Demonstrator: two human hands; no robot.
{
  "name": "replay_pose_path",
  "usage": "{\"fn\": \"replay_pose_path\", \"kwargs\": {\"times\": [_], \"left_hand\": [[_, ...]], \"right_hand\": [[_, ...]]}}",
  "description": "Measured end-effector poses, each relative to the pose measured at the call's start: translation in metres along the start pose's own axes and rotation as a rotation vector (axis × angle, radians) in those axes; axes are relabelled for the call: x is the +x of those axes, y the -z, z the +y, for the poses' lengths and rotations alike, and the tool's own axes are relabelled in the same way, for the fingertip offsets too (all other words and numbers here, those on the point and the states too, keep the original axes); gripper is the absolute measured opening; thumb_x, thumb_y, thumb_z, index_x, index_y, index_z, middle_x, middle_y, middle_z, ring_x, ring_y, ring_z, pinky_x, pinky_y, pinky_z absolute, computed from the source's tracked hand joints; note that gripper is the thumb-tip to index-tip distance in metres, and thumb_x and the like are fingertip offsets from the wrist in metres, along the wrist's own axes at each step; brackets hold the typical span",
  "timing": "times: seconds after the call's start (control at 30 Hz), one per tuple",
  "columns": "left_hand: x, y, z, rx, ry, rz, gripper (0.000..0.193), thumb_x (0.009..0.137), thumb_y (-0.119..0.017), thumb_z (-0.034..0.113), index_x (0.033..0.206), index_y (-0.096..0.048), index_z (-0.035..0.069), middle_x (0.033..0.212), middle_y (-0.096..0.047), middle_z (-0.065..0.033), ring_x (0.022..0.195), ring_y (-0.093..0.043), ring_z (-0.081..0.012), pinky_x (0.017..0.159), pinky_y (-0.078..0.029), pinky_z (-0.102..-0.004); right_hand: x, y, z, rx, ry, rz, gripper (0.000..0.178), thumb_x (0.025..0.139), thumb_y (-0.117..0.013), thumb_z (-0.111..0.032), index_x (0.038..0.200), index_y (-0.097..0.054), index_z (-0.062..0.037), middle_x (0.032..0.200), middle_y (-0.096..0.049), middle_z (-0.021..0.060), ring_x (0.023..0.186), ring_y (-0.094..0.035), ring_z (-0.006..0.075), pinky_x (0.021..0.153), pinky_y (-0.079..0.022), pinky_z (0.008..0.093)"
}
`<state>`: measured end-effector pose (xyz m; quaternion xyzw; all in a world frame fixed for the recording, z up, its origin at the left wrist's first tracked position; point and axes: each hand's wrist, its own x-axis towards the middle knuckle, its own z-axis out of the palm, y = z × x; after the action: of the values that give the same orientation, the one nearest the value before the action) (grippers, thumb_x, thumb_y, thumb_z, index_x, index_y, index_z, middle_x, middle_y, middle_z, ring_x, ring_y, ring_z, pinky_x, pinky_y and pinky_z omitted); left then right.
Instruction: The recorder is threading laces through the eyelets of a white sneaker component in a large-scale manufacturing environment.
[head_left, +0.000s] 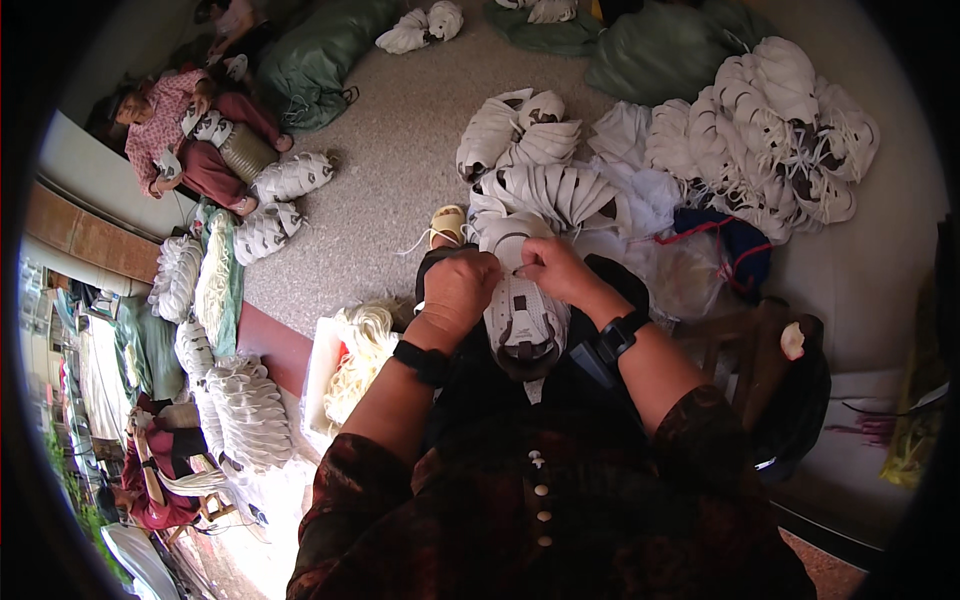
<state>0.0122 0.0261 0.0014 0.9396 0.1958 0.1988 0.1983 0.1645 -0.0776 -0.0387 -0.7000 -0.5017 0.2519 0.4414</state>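
Clad in a dark patterned shirt (620, 520) at bottom centre. Holding left hand (463, 288) and right hand (560, 270) curled at a white shoe (541, 308) in frame centre; cannot tell whether clenched on it.

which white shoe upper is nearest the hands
The single upper between the left hand and right hand; the stacked row of uppers lies beyond it, farther from both.

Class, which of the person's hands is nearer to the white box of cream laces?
Left: the left hand is to the right of the white box; the right hand is farther right.
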Motion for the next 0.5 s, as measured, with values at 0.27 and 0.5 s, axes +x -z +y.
{"fn": "replay_pose_path", "kwargs": {"times": [0.27,0.5], "left_hand": [[0.0015,-0.0028,0.0002,-0.048,0.030,-0.028,0.003,0.072,-0.064,0.014,0.070,-0.062,0.011,0.074,-0.058,-0.0077,0.069,-0.060,-0.0282,0.059,-0.048,-0.0374],[-0.0010,-0.0059,-0.0009,-0.078,0.033,-0.035,0.003,0.072,-0.062,0.014,0.071,-0.062,0.011,0.075,-0.058,-0.0084,0.070,-0.060,-0.0290,0.060,-0.048,-0.0378]], "right_hand": [[-0.0005,0.0013,-0.0025,0.038,-0.009,-0.008,0.020,0.067,-0.069,-0.005,0.067,-0.050,0.0005,0.057,-0.052,0.0125,0.053,-0.050,0.0232,0.053,-0.041,0.0356],[-0.0018,0.0010,-0.0033,0.043,-0.035,-0.008,0.020,0.067,-0.069,-0.005,0.067,-0.050,0.0001,0.057,-0.053,0.0122,0.054,-0.052,0.0232,0.054,-0.041,0.0354]]}}
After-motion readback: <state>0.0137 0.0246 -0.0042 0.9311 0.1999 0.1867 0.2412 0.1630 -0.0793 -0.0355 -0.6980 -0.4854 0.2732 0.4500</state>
